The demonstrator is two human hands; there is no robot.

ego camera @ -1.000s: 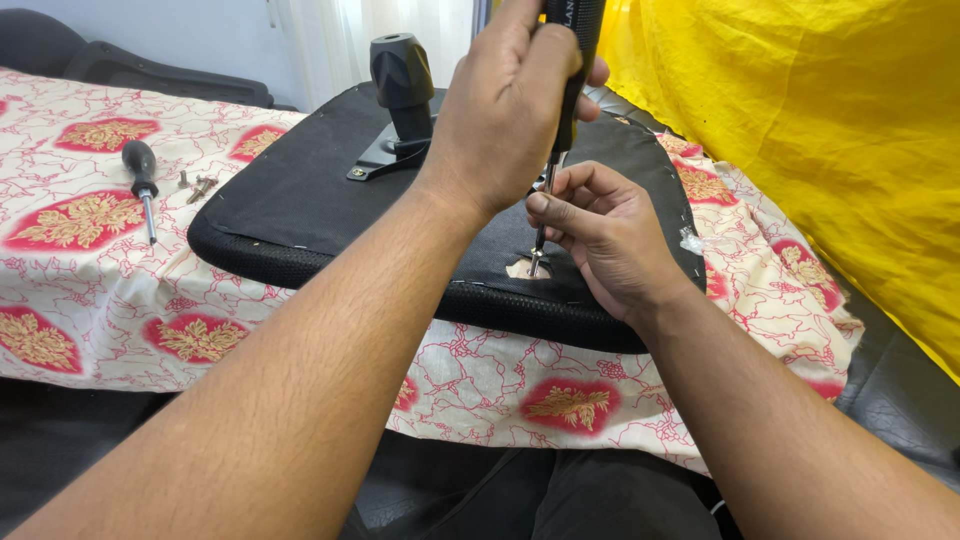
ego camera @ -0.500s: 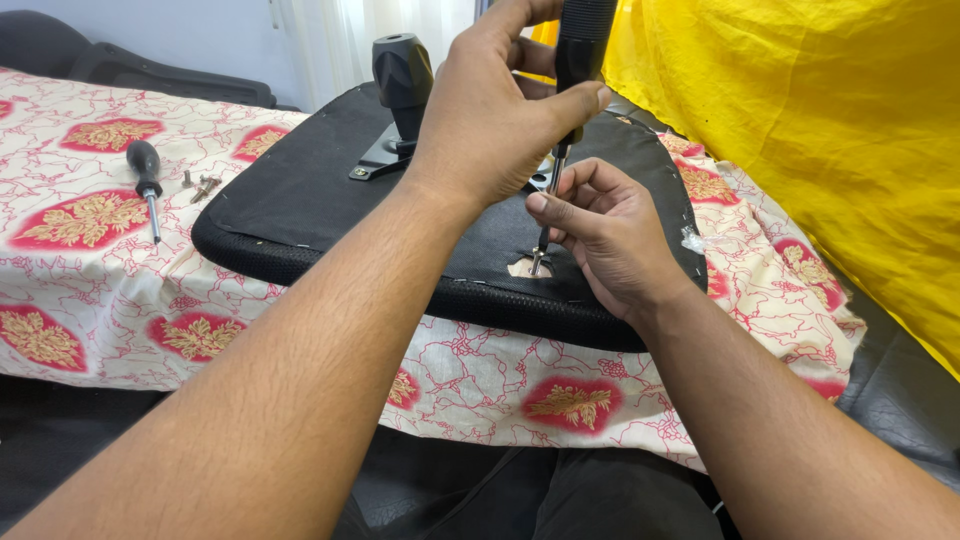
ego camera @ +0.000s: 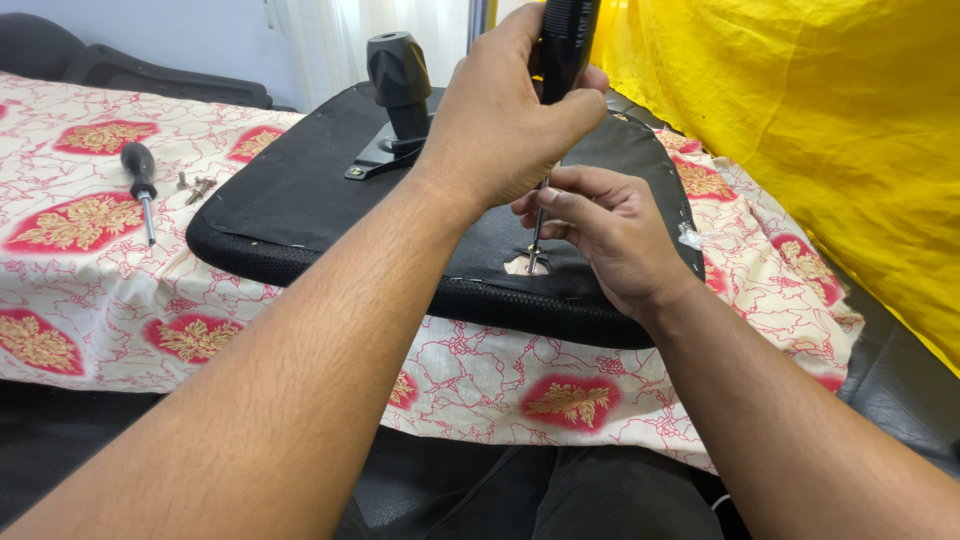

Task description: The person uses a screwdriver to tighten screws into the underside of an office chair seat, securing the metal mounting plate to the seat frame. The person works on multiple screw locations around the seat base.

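left hand (ego camera: pixel 505 115) is wrapped tight round the black handle of a screwdriver (ego camera: pixel 563 50), held upright, handle near the top edge of the view. its thin metal shaft runs straight down past the palm to a small cut-out hole (ego camera: pixel 522 266) in the black fabric of a seat pad (ego camera: pixel 300 190); tip sits in the hole, pale surface showing under it.

right hand (ego camera: pixel 605 235) is just below and right of the left, resting on the pad, thumb and fingertips pinched together on the lower shaft right above the hole. so both hands are closed on the same tool, one on the handle, one on the shaft.

seat pad lies flat, underside up, on a bed covered by a cream sheet with red and gold flower patches (ego camera: pixel 80 220). a black post on a metal bracket (ego camera: pixel 398 95) stands up from the pad near its far edge, behind the left hand.

left on the sheet, well apart from the hands: a second screwdriver (ego camera: pixel 142 185) with black handle, lying flat, and a few loose screws (ego camera: pixel 196 187) just beside it.

yellow cloth (ego camera: pixel 800 130) hangs on the right side, close to the pad's far right edge.
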